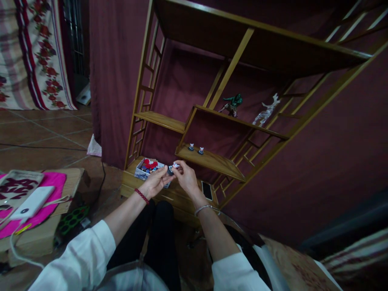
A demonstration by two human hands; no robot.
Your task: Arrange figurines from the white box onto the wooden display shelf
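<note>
Both hands meet in front of the wooden shelf unit, around a small white figurine with a dark round base. My right hand pinches the white upper part between thumb and fingers. The base is in the fingers of my left hand; whether base and figure are joined I cannot tell. Behind my left hand stands an open box of small colourful pieces, with a red item on top. Two similar figurines, one on the left and one on the right, stand upright on a low shelf.
A green figure and a clear, silvery figure occupy a higher shelf. A phone lies on the bottom board at right. To the left, a low table carries a white device with a cable.
</note>
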